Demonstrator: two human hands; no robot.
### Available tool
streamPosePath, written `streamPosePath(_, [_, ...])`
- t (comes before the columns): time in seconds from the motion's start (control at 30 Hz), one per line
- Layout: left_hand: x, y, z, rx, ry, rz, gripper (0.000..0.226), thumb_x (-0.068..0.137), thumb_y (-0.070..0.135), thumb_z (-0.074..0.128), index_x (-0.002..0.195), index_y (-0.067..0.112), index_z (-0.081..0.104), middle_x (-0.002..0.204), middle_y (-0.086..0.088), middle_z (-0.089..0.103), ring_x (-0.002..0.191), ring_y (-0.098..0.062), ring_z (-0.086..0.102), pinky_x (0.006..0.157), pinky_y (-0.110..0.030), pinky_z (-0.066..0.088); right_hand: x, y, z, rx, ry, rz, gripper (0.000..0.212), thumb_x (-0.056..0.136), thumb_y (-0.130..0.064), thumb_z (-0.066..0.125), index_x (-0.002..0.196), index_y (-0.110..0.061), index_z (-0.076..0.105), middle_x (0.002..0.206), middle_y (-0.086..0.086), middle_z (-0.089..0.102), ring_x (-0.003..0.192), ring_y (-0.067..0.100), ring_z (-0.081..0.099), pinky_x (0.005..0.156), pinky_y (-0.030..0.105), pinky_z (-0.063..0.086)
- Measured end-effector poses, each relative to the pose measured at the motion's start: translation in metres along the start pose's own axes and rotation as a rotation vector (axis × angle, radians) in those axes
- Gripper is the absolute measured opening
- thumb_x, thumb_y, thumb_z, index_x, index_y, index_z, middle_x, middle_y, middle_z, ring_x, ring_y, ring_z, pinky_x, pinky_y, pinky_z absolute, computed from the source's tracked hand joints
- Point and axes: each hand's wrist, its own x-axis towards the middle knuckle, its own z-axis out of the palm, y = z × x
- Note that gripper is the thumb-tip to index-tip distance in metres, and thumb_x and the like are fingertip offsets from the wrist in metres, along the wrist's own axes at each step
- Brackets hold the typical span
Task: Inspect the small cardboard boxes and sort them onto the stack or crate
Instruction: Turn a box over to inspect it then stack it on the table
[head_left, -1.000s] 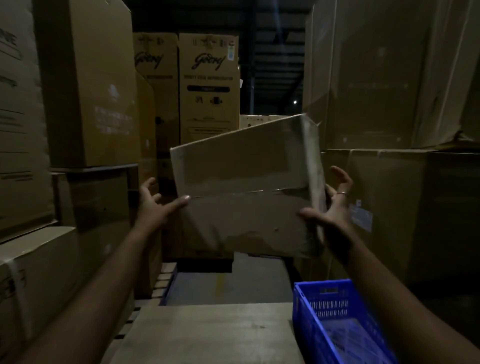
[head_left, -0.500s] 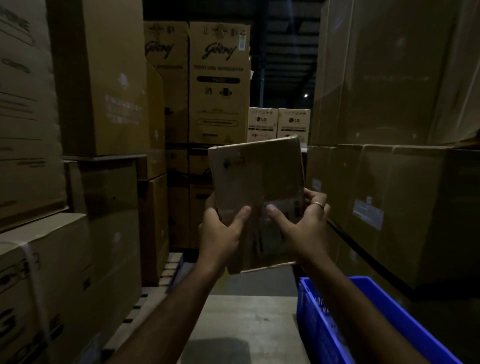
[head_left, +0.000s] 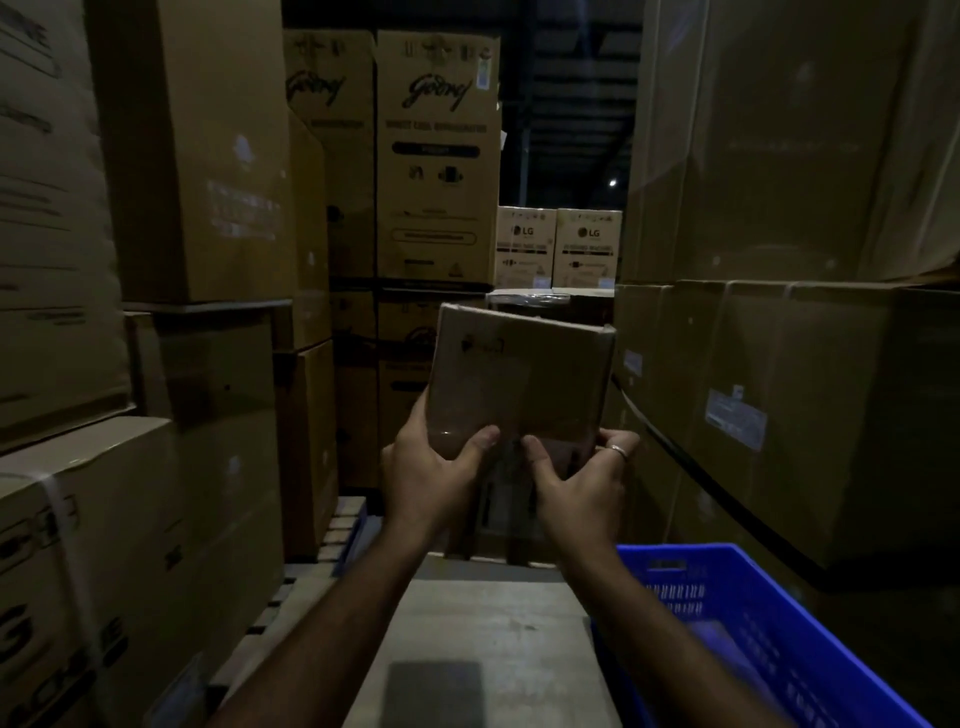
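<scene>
A small brown cardboard box (head_left: 524, 374) is held up in front of me at chest height, its broad face turned toward me and tilted slightly right. My left hand (head_left: 428, 475) grips its lower left corner, thumb on the front face. My right hand (head_left: 582, 480), wearing a ring, grips the lower right corner the same way. A blue plastic crate (head_left: 753, 618) sits below at the lower right. Under my arms lies the flat top of a cardboard box stack (head_left: 488, 634).
Tall stacks of large cartons wall the left side (head_left: 197, 171) and the right side (head_left: 810, 395). Printed appliance cartons (head_left: 436, 156) stand at the back of a narrow aisle. Wooden pallet slats (head_left: 337, 535) show at the lower left. The lighting is dim.
The box has been turned from a wide, tilted hold at arm's spread to a narrower face, and both hands have closed in on its bottom corners. It has lowered slightly since.
</scene>
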Motion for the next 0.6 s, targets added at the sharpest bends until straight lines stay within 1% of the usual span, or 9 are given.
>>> streamPosePath(0.07, [-0.005,-0.011,-0.003,-0.034,-0.025,-0.011,0.068,0.075,0.046,0.079,0.135,0.021,0.055,0.115,0.006,0.070,0.105,-0.010,0.067,0.088,-0.039,0.059,-0.008,0.008,0.004,0.014,-0.013,0.049,0.060,0.082,-0.024,0.079,0.119,-0.026,0.032,0.101,-0.008,0.059,0.099,0.015,0.068,0.080,0.044,0.063])
streamPosePath(0.1, [-0.006,-0.017,-0.007,-0.028,-0.043,-0.001,0.075,0.073,0.052,0.079,0.138,0.024,0.053,0.116,0.008,0.069,0.105,-0.008,0.067,0.088,-0.040,0.059,-0.014,0.012,0.007,0.043,-0.020,0.086,0.061,0.081,-0.023,0.080,0.120,-0.026,0.032,0.102,-0.009,0.058,0.097,0.012,0.066,0.080,0.045,0.062])
streamPosePath(0.2, [-0.002,-0.029,-0.025,0.191,-0.115,0.071,0.093,0.071,0.062,0.075,0.151,0.037,0.035,0.122,0.012,0.064,0.108,-0.007,0.064,0.090,-0.032,0.057,-0.033,0.032,0.020,0.261,-0.060,0.302,0.069,0.085,-0.025,0.077,0.128,-0.035,0.025,0.111,-0.011,0.054,0.094,0.002,0.058,0.086,0.042,0.058])
streamPosePath(0.27, [-0.002,-0.038,-0.040,0.385,-0.192,0.130,0.094,0.072,0.066,0.070,0.152,0.048,0.024,0.131,0.004,0.063,0.113,-0.014,0.063,0.095,-0.038,0.055,-0.053,0.050,0.035,0.410,-0.117,0.494,0.072,0.087,-0.027,0.074,0.129,-0.043,0.018,0.113,-0.009,0.054,0.097,0.008,0.057,0.089,0.039,0.051])
streamPosePath(0.37, [-0.014,-0.061,-0.063,0.603,-0.380,0.152,0.090,0.075,0.063,0.070,0.150,0.053,0.022,0.144,0.001,0.054,0.124,-0.021,0.056,0.101,-0.044,0.049,-0.101,0.086,0.067,0.520,-0.111,0.742,0.066,0.086,-0.022,0.076,0.132,-0.022,0.028,0.128,0.008,0.058,0.112,0.026,0.061,0.102,0.049,0.049])
streamPosePath(0.47, [-0.038,-0.097,-0.085,0.774,-0.527,0.133,0.087,0.078,0.057,0.072,0.148,0.057,0.022,0.156,0.010,0.040,0.136,-0.021,0.046,0.106,-0.042,0.042,-0.163,0.123,0.103,0.650,0.004,0.997,0.052,0.088,-0.011,0.073,0.125,-0.016,0.038,0.128,0.019,0.059,0.108,0.034,0.064,0.098,0.057,0.051])
streamPosePath(0.5, [-0.049,-0.113,-0.091,0.828,-0.591,0.118,0.085,0.080,0.055,0.071,0.148,0.057,0.021,0.157,0.013,0.036,0.139,-0.023,0.043,0.106,-0.042,0.040,-0.186,0.135,0.115,0.699,0.022,1.101,0.058,0.088,-0.010,0.074,0.132,-0.014,0.036,0.130,0.021,0.059,0.108,0.035,0.064,0.096,0.055,0.053])
streamPosePath(0.53, [-0.061,-0.130,-0.097,0.870,-0.661,0.092,0.084,0.082,0.053,0.070,0.148,0.057,0.019,0.159,0.016,0.033,0.142,-0.025,0.038,0.107,-0.042,0.037,-0.208,0.147,0.126,0.748,0.014,1.199,0.072,0.085,-0.012,0.077,0.142,-0.014,0.034,0.133,0.020,0.059,0.109,0.033,0.064,0.090,0.050,0.055])
streamPosePath(0.6, [-0.085,-0.165,-0.108,0.914,-0.778,0.047,0.083,0.085,0.050,0.069,0.148,0.058,0.016,0.160,0.021,0.026,0.147,-0.027,0.028,0.113,-0.042,0.031,-0.248,0.170,0.146,0.805,-0.002,1.353,0.095,0.071,-0.021,0.087,0.149,-0.016,0.034,0.134,0.018,0.060,0.111,0.032,0.065,0.077,0.043,0.060])
